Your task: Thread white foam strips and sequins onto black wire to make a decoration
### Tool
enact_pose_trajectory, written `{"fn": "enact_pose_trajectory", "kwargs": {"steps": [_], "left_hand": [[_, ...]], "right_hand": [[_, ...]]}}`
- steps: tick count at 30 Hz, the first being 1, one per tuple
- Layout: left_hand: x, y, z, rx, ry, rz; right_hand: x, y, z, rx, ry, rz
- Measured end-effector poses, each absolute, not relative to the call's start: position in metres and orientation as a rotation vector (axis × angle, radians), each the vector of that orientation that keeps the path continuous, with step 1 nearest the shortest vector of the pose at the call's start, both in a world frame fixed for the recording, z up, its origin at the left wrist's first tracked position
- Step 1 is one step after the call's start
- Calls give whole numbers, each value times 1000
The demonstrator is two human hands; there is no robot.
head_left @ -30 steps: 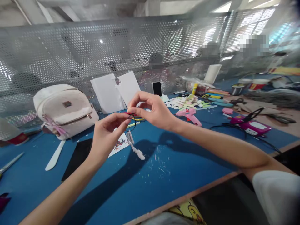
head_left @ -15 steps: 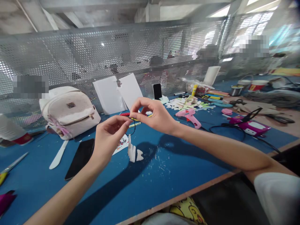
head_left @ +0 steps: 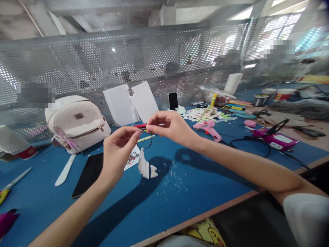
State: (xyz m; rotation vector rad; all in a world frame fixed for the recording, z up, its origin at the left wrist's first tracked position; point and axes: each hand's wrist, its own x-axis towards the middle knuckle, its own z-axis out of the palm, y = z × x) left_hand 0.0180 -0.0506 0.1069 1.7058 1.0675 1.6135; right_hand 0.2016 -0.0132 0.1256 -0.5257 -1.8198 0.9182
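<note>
Both of my hands are raised above the blue table [head_left: 180, 192], fingertips close together. My left hand [head_left: 118, 151] pinches one end of a thin black cord [head_left: 147, 146]. My right hand [head_left: 169, 127] pinches the other end. The cord sags in a small loop between them. From the loop hangs a white foam piece [head_left: 144, 166] with several cut petals, just above the table. A printed card [head_left: 132, 158] lies on the table under my left hand.
A cream backpack [head_left: 77, 121] stands at the back left, a black phone [head_left: 89, 173] and a white plastic knife [head_left: 65, 169] before it. White sheets [head_left: 131, 103] lean on the perforated metal screen [head_left: 102, 61]. A pink glue gun [head_left: 208, 128], foam scraps [head_left: 203, 112] and a magenta device [head_left: 275, 139] lie right.
My hands have drawn slightly apart, so the cord loop between them is wider. The white foam piece has swung from trailing on the table to hanging below the loop.
</note>
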Motion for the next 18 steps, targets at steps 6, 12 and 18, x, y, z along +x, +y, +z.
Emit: {"fn": "enact_pose_trajectory", "kwargs": {"steps": [6, 12, 18], "left_hand": [[19, -51, 107, 1733, 1080, 1732], [20, -47, 106, 1735, 1058, 1766], [24, -43, 106, 1728, 1010, 1763]], "right_hand": [[199, -6, 118, -496, -1749, 1133], [195, -3, 115, -482, -1707, 1155], [189, 1, 119, -428, -1659, 1221]]}}
